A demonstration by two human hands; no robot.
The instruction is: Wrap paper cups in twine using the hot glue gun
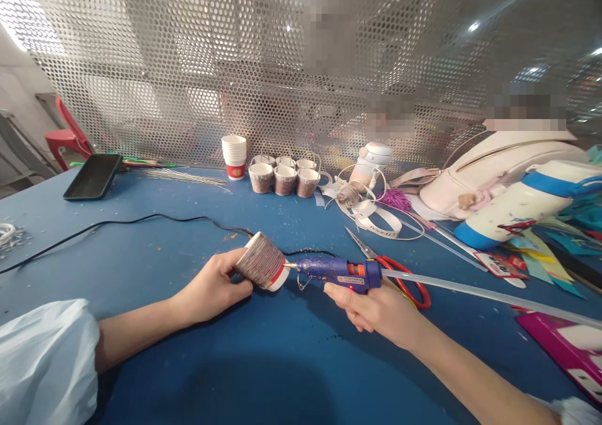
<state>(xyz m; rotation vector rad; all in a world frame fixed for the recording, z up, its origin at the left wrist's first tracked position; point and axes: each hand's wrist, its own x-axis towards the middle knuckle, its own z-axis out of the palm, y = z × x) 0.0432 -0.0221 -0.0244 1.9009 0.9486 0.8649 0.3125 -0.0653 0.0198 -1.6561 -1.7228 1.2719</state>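
Observation:
My left hand (221,287) grips a paper cup (263,262) by its rim end and tilts it on its side above the table. Grey-brown cord wraps most of the cup, while a red and white band still shows near its base. In my right hand (376,309) is a blue glue gun (336,271), whose nozzle tip meets the cup at the edge of the wrapping. A long translucent glue stick (475,292) runs out of the back of the gun. Red-handled scissors (399,274) lie just behind the gun, partly hidden by it.
Several wrapped cups with wire handles (285,179) and a stack of paper cups (234,157) stand at the back. A phone (93,177) lies at left; a black cable (155,217) crosses the table. Ribbon (371,218), a bottle (517,205) and a pink bag (470,171) crowd the right.

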